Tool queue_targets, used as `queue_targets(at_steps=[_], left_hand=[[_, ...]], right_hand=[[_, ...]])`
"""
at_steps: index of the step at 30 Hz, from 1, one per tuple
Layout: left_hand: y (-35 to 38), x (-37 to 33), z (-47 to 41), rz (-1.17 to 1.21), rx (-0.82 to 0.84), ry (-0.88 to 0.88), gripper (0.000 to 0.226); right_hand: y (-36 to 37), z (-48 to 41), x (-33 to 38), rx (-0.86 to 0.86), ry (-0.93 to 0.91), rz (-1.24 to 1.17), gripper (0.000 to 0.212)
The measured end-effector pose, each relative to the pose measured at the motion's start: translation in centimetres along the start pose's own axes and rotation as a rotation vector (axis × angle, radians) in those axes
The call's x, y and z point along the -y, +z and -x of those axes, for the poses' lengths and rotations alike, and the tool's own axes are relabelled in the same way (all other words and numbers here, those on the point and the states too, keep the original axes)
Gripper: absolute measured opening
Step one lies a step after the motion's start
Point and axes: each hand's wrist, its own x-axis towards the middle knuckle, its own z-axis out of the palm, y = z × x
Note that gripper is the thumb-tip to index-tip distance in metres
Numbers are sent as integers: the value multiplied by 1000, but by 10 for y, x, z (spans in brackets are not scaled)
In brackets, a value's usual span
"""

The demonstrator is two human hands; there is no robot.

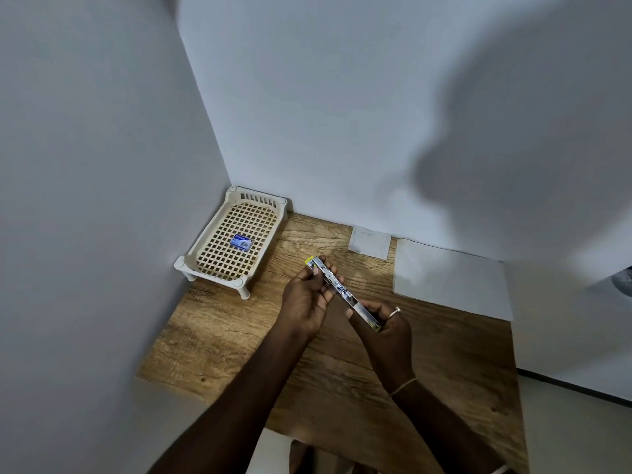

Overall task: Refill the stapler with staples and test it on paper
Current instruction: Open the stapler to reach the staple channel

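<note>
— Holding what, exactly?

— Both hands are closed on the stapler (pixel 337 290), which is swung open into one long strip above the counter (pixel 219 336). The left hand (pixel 307 302) pinches the far, yellow-tipped end; the right hand (pixel 384 323) wraps the near end.

— How does it lie?

— Its long axis runs from about ten o'clock down to four o'clock, metal channel facing up.

— And the staples?

— A small blue staple box (pixel 241 242) sits in the cream basket (pixel 191 258), off at ten o'clock from the hands, well apart. The left hand is nearer, so I judge it should reach.

— Paper?

— A white sheet (pixel 451 285) lies at two o'clock, a smaller slip (pixel 370 241) at twelve.
</note>
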Motion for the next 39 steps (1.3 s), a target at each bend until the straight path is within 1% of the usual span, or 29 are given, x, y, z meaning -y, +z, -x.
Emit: queue_targets(at_steps=[5, 9, 10, 12, 14, 16, 19, 21, 24, 31, 39], left_hand=[[-1, 0, 2, -20, 36, 13, 20], [1, -2, 3, -51, 42, 22, 23], [1, -3, 3, -52, 41, 19, 24], [2, -4, 4, -56, 36, 10, 25], [2, -4, 5, -65, 22, -10, 27], [1, -5, 5, -71, 17, -26, 27], [1, -7, 6, -104, 29, -43, 27], [0, -7, 5, -119, 33, -50, 30], [-3, -6, 4, -136, 29, -45, 34], [-6, -5, 6, -171, 9, -37, 28], [-5, -6, 5, -206, 0, -23, 24]], right_hand=[[-3, -1, 0, 18, -45, 70, 18], [-8, -3, 9, 64, -128, 149, 16], [-9, -6, 15, 75, -166, 169, 17], [-12, -20, 25, 99, -309, 269, 15], [-11, -35, 36, 138, -471, 441, 15], [-8, -49, 47, 195, -591, 602, 20], [-1, -59, 61, 300, -709, 752, 24], [3, -62, 69, 360, -758, 805, 30], [6, -63, 74, 405, -761, 842, 38], [13, -66, 73, 448, -630, 919, 19], [16, -66, 72, 537, -542, 948, 14]])
